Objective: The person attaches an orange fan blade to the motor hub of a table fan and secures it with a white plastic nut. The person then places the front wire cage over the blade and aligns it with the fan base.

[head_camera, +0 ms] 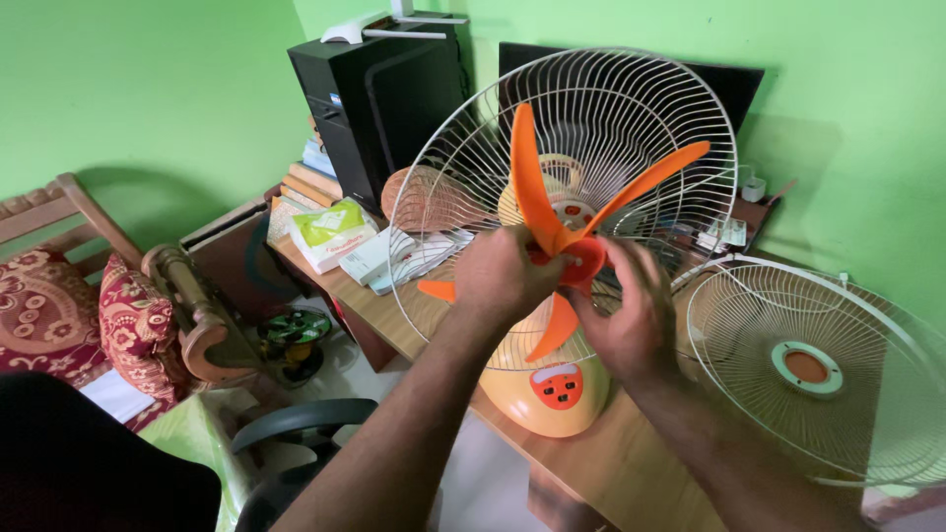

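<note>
Green walls are closing in a wooden desk (631, 463) crowded with things, and a table fan is standing at its front edge. Both hands are working at the fan's middle. The left hand (503, 281) is curling round the orange fan blade (567, 232) at its hub, fingers closed on the near side of it. The right hand (631, 315) is gripping the same hub from the other side, fingers bent and pinching around the blade's centre. The blade is sitting in front of the rear wire guard (631, 108), which is rising upright behind it, and its wings are spreading up, right and down from the hub. Below the hands the fan's yellow-orange base (547, 394) with its red button panel is resting on the desk. To the right of the fan, a second wire guard (818, 369), the front one with a round centre cap, is lying nearly flat on the desk, apart from the hands. Behind the fan on the left a black computer tower (379, 99) is standing, with stacked books (310, 182) and a green-and-white packet (330, 232) beside it. Farther left of the fan, off the desk, a wooden seat with patterned red cushions (128, 320) is showing.
</note>
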